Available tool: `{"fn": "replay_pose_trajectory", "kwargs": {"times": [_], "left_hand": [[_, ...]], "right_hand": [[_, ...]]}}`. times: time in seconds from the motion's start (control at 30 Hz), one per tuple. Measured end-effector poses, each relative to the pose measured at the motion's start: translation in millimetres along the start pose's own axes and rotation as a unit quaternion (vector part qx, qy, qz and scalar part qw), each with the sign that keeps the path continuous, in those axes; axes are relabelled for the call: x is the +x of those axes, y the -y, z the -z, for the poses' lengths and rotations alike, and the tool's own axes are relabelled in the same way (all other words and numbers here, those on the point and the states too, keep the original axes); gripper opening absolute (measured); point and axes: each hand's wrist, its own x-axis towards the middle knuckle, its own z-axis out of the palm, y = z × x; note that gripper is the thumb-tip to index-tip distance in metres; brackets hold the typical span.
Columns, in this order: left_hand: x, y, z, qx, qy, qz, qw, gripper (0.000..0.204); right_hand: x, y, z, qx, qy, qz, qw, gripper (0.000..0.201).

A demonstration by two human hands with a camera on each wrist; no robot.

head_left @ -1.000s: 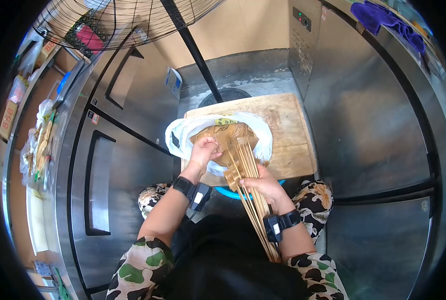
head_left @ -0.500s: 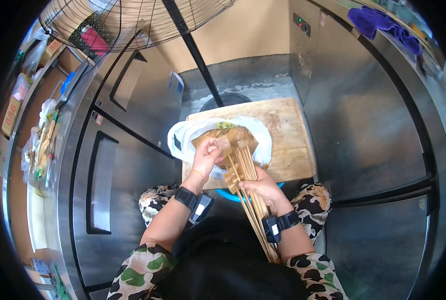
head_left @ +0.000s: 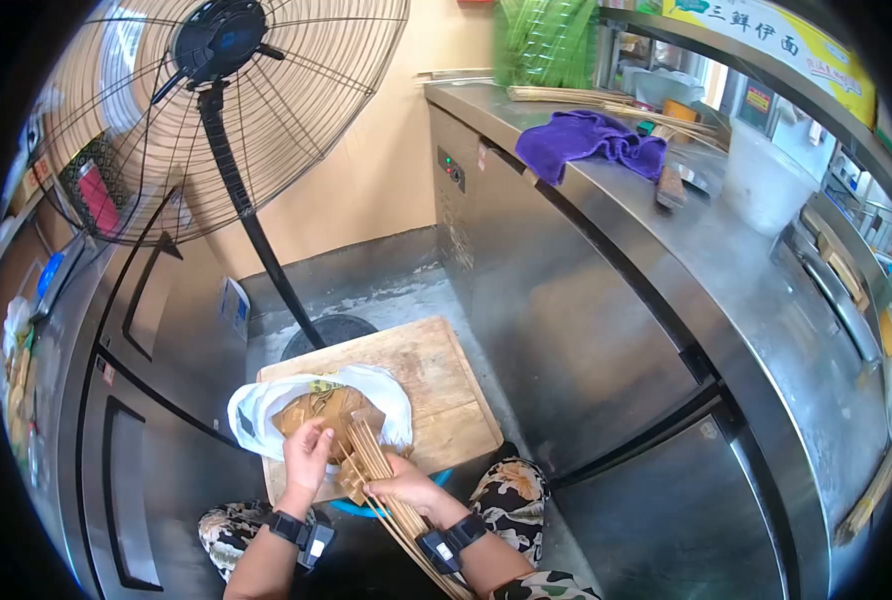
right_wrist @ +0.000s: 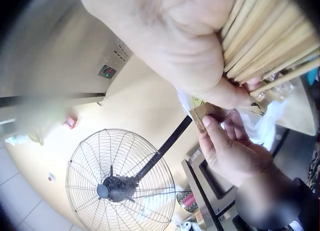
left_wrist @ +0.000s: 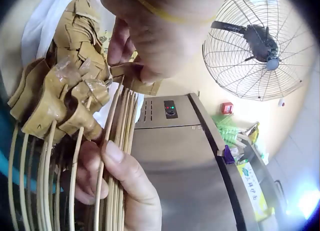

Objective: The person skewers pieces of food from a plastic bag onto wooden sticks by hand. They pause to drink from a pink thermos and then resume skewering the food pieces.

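My left hand (head_left: 309, 455) pinches a flat brown sheet piece (left_wrist: 131, 77), which looks like dried tofu, between thumb and fingers. In the left wrist view the tip of one skewer overlaps its edge. My right hand (head_left: 408, 484) grips a bundle of bamboo skewers (left_wrist: 119, 151), tips pointing away from me. Folded, glossy brown pieces (left_wrist: 52, 98) are threaded on several of these skewers. Just beyond both hands, a white plastic bag (head_left: 250, 415) lies open with a heap of brown pieces (left_wrist: 75, 31) inside.
Under the bag is a wooden board (head_left: 446, 385), with a blue rim (head_left: 351, 508) below its near edge. A black stand fan (head_left: 256, 240) rises behind it. Steel cabinets (head_left: 606, 340) flank both sides. The right counter carries a purple towel (head_left: 591, 145) and a white tub (head_left: 766, 180).
The head view has swung right and up, bringing the right counter into sight. My left hand lifted a brown piece from the bag and brought it to the skewer tips; my right hand keeps its grip.
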Motion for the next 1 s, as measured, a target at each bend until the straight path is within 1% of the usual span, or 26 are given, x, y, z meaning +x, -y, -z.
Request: {"fn": "replay_pose_trajectory", "kwargs": {"times": [0.1, 0.13, 0.23, 0.27, 0.37, 0.4, 0.43, 0.47, 0.5, 0.53, 0.57, 0.6, 0.63, 0.67, 0.7, 0.73, 0.8, 0.9, 1.0], "left_hand": [[-3, -23, -7, -0.142, -0.045, 0.045, 0.988, 0.019], [-1, -20, -1, -0.15, -0.011, 0.095, 0.984, 0.017], [4, -2, 10, -0.187, 0.044, 0.213, 0.958, 0.015], [2, -3, 12, -0.186, 0.053, 0.23, 0.954, 0.014], [-3, -2, 16, -0.195, 0.058, 0.277, 0.939, 0.017], [-9, -15, 15, -0.195, 0.071, 0.279, 0.938, 0.02], [-15, -23, 13, -0.18, 0.079, 0.292, 0.936, 0.023], [-20, -28, 10, -0.166, 0.081, 0.306, 0.934, 0.025], [-23, -29, 9, -0.175, 0.095, 0.305, 0.931, 0.026], [-25, -29, 11, -0.181, 0.102, 0.301, 0.931, 0.026], [-28, -34, 14, -0.192, 0.104, 0.298, 0.929, 0.026], [-29, -21, 11, -0.186, 0.082, 0.282, 0.938, 0.025], [-24, -11, 9, -0.178, 0.066, 0.263, 0.946, 0.024], [-24, -13, 5, -0.197, 0.024, 0.271, 0.942, 0.021], [-24, -14, 3, -0.217, -0.01, 0.277, 0.936, 0.018], [-22, -10, 5, -0.234, -0.016, 0.278, 0.931, 0.017], [-19, -3, 4, -0.27, -0.012, 0.283, 0.92, 0.014], [-20, -3, 3, -0.273, -0.01, 0.26, 0.926, 0.011], [-24, 4, 3, -0.235, 0.013, 0.186, 0.954, 0.009]], "right_hand": [[-8, 8, -8, 0.004, 0.006, 0.002, 1.0, 0.038], [-6, 3, -8, 0.008, -0.003, 0.006, 1.0, 0.037], [-6, -3, -7, 0.004, -0.011, 0.009, 1.0, 0.039], [-8, -5, -6, 0.008, 0.001, 0.011, 1.0, 0.042], [-6, -15, -4, 0.029, -0.001, 0.023, 0.999, 0.045], [-9, -13, -2, 0.055, 0.027, 0.043, 0.997, 0.04], [-13, -5, -6, 0.038, 0.019, 0.035, 0.999, 0.043], [-15, -2, -7, 0.056, 0.006, 0.009, 0.998, 0.042], [-12, -9, -6, 0.049, -0.009, 0.029, 0.998, 0.04], [-12, -7, -9, 0.048, -0.018, 0.025, 0.998, 0.038], [-9, -12, -7, 0.045, -0.004, 0.026, 0.999, 0.037], [-7, -15, -6, 0.039, 0.001, 0.017, 0.999, 0.036], [-10, -7, -11, 0.018, -0.014, 0.008, 1.0, 0.035], [-15, 5, -22, 0.012, -0.041, -0.004, 0.999, 0.035], [-16, 6, -23, 0.003, -0.04, -0.002, 0.999, 0.035], [-15, 2, -18, -0.013, -0.035, -0.008, 0.999, 0.035], [-14, -2, -15, -0.032, -0.031, -0.011, 0.999, 0.035], [-15, -5, -14, -0.034, -0.034, -0.012, 0.999, 0.034], [-15, -7, -15, -0.032, -0.038, -0.016, 0.999, 0.033]]}}
